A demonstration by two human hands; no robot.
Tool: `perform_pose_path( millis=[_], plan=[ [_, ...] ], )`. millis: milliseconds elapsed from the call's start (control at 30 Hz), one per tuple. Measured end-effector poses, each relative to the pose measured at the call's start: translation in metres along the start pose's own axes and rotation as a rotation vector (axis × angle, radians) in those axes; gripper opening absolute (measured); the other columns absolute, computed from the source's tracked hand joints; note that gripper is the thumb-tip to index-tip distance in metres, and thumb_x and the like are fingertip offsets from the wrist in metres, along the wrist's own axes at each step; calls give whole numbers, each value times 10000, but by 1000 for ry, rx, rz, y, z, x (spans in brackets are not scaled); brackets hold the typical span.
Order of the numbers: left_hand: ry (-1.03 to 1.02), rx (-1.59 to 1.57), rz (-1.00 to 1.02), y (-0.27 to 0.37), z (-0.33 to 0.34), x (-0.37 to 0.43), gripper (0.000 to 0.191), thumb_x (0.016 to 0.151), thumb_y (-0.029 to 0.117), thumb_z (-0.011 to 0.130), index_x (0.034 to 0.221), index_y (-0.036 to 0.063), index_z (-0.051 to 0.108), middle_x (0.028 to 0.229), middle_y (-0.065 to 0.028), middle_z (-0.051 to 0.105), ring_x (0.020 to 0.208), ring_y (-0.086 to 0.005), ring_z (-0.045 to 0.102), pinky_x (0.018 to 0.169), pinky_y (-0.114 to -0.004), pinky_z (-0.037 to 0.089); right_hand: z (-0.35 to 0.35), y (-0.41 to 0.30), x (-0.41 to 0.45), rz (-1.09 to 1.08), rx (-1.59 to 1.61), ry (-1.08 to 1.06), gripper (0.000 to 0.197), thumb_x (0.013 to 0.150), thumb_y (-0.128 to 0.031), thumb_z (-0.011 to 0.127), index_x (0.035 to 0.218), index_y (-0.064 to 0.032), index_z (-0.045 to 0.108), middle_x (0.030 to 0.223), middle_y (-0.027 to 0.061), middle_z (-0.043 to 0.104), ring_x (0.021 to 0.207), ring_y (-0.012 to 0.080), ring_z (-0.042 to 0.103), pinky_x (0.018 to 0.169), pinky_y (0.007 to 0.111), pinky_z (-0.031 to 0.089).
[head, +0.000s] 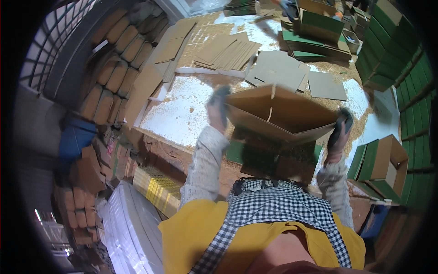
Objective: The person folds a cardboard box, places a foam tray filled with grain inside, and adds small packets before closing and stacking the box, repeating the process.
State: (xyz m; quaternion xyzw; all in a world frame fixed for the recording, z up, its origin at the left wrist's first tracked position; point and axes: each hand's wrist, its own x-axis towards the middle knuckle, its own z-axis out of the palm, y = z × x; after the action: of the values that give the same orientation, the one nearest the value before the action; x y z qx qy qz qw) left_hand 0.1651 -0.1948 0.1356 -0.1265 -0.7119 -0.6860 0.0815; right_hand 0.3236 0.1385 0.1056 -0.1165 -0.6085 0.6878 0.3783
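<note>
Between my hands an unfolded cardboard carton [253,114] stands spread, its brown inside showing from above. My left hand [218,108], in a dark glove, grips its left corner. Its right corner is held by my right hand [338,133], also in a dark glove; both hands look blurred. Under and in front of the carton lies green-printed cardboard [236,150], partly in shadow, near my checked apron [273,202]. Just beyond the carton, flat grey-brown cardboard sheets [277,68] lie on the work table [178,106].
Fanned cardboard pieces [229,51] and long strips [147,82] cover the table's far left. A co-worker's gloved hand [290,9] is beside another green carton [321,25] at the back. Green cartons [379,44] are stacked right; an open carton [390,164] sits closer. Wrapped bundles [119,75] stand left.
</note>
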Motion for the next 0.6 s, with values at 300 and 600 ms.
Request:
perform_pose_path(
  millis=[300,600],
  plan=[
    [-1279,374,-96,49,65,-130,666,649,321,710,1195,15,484,1274,-197,450,1196,-360,399,1024,-447,294,35,-32,27,-361,-1062,-571,718,623,-190,722,1275,-108,432,1156,157,456,1131,359,375,991,447,286],
    [-436,338,-634,-24,41,-116,717,717,272,749,1254,-60,408,1090,-121,589,956,-181,564,807,-296,471,-75,-62,-59,-530,-804,-1423,620,698,-404,634,1267,-252,440,1266,145,409,1183,389,349,989,569,260]
  ],
)
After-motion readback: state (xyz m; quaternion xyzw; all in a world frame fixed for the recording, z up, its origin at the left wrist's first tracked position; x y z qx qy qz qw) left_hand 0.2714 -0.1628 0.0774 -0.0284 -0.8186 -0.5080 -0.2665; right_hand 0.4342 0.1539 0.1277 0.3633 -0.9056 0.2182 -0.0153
